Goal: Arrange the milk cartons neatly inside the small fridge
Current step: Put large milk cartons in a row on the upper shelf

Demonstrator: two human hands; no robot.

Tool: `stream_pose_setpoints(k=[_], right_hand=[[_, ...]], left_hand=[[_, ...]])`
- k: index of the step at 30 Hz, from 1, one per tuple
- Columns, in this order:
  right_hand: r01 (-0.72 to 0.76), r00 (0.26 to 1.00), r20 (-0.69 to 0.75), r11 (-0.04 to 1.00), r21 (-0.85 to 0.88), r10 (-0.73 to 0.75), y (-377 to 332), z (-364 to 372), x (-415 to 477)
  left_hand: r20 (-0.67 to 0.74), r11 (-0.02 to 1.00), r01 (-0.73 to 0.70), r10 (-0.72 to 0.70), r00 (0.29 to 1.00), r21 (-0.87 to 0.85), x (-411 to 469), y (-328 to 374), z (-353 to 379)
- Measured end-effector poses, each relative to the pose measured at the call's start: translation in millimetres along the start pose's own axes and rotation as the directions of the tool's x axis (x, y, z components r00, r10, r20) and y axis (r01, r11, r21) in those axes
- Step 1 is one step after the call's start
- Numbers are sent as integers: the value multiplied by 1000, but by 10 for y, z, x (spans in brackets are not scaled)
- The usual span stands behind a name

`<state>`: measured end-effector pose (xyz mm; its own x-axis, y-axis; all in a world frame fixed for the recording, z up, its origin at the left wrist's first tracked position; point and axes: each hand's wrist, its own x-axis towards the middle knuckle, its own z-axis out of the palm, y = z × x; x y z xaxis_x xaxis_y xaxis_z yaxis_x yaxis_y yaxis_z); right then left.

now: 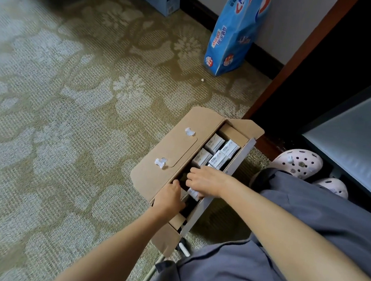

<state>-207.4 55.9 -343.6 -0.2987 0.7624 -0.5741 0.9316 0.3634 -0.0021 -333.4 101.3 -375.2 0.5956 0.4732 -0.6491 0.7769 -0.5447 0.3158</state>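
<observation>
Cardboard box (167, 152): left hand (170, 199) grips its rim, right hand (205, 180) clasps a milk carton (194, 194), best lifted straight up

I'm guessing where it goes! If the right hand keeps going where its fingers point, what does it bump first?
Probably the cardboard box, its long left wall, just past the dark gap. The right hand, gripping a milk carton, points that way; the left hand is close by; depth is unclear.

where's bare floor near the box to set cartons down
Open carpet left of the cardboard box, and between the box and the blue package. Crowded right of the box: legs, shoes, cabinet. Inside, the left hand and right hand fill the near end.
</observation>
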Motion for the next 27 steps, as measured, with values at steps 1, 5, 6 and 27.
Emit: stream_pose_setpoints(k=[1,5,6,27], right_hand=[[-15,1000,-7,1000,24,15,24,5,-6],[-141,990,18,989,32,141,-3,83,41],[-166,985,48,986,22,165,-42,109,80],[-383,873,-92,789,480,479,160,-718,-707]], left_hand=[[-2,1000,5,-5,1000,5,3,3,-8],[14,999,6,-6,1000,38,-3,31,-5],[19,999,4,-5,1000,48,-15,36,16],[-281,987,-121,88,956,-103,-530,304,-1086]])
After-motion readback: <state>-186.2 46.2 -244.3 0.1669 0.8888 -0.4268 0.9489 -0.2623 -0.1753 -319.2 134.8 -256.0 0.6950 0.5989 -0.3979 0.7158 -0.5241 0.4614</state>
